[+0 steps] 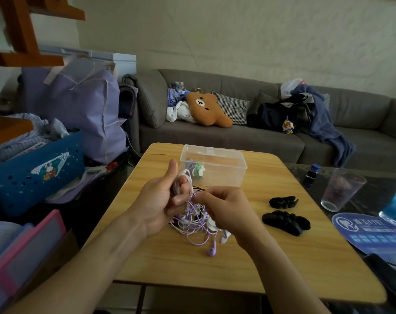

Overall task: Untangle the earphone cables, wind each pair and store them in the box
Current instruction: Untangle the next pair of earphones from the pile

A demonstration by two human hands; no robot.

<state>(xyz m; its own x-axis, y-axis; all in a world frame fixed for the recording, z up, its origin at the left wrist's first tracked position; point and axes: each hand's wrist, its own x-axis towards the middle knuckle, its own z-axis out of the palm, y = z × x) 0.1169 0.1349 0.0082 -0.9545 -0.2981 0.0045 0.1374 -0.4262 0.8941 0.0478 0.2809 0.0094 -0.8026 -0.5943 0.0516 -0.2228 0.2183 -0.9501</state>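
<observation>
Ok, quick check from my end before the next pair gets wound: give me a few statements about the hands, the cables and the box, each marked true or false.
1. The left hand grips a white cable wound around its fingers. True.
2. The clear box is empty. False: a green-and-white wound bundle already lies inside.
3. The tangle of purple and white cables rests partly on the wooden table. True.
4. The right hand rests flat on the table, away from the cables. False: it pinches cable at the tangle.
5. A purple earbud lies loose on the table. True.
</observation>
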